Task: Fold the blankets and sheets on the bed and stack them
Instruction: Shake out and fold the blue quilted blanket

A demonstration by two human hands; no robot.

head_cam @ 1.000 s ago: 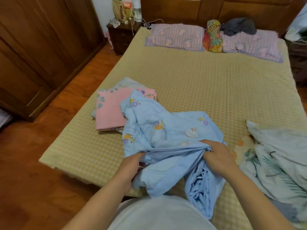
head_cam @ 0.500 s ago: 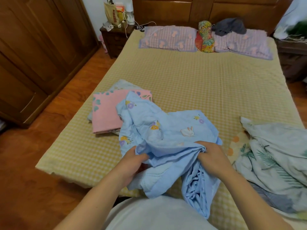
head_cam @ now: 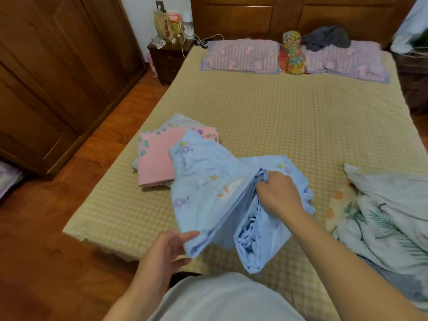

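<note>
A light blue sheet (head_cam: pixel 208 181) printed with flowers and rabbits lies bunched at the near edge of the bed (head_cam: pixel 289 117). My left hand (head_cam: pixel 169 253) pinches its near corner between thumb and fingers, close to the bed's edge. My right hand (head_cam: pixel 275 193) grips a gathered fold of the same sheet farther in, fingers curled into the cloth. To the left, a folded pink sheet (head_cam: pixel 155 163) rests on another folded pale one. A crumpled white blanket with green leaf print (head_cam: pixel 384 212) is heaped at the right.
Two purple pillows (head_cam: pixel 240 56), a colourful bolster (head_cam: pixel 290 54) and a dark grey garment (head_cam: pixel 326 38) lie at the headboard. A cluttered nightstand (head_cam: pixel 169 59) stands at the bed's far left corner. A wooden wardrobe (head_cam: pixel 58 72) lines the left wall beside wooden floor.
My left hand has drawn back toward me along the sheet's edge to its corner. My right hand has moved up and farther in, gripping a fold. The sheet is stretched between them.
</note>
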